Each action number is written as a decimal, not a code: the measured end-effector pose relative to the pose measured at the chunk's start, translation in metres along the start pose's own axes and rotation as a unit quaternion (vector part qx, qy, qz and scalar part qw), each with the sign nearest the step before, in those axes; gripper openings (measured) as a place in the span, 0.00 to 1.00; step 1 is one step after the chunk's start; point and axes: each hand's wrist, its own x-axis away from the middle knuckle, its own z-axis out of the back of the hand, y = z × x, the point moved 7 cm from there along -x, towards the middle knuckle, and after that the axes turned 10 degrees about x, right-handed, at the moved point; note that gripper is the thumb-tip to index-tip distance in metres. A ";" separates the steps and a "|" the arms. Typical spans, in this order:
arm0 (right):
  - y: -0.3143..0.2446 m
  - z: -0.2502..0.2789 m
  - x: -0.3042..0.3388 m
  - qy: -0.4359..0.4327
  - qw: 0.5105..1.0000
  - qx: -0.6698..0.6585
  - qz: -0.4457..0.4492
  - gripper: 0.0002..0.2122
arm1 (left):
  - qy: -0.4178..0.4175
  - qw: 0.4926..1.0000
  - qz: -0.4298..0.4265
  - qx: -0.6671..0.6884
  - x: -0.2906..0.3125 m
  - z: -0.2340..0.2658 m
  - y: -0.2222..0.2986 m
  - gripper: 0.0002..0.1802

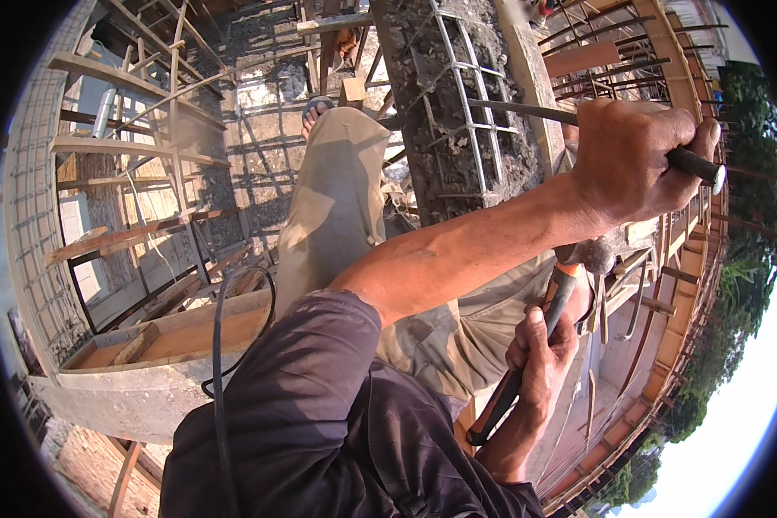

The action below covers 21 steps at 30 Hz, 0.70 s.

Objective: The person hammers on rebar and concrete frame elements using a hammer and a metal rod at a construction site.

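The big rough concrete column (445, 112) stands close ahead with little room, the left hand (634, 160) wraps tight around a chisel (570, 121) touching it, and the right hand (540, 354) grips a hammer (561, 289) just below.

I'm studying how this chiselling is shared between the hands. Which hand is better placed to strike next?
The right hand. It grips the hammer by its handle, head raised just under the chisel. The left hand is wrapped around the chisel, holding its tip on the concrete column.
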 end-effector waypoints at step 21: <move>-0.071 0.053 0.004 0.174 0.957 -0.050 0.227 0.12 | -0.086 0.983 0.130 -0.095 0.067 0.031 -0.149 0.25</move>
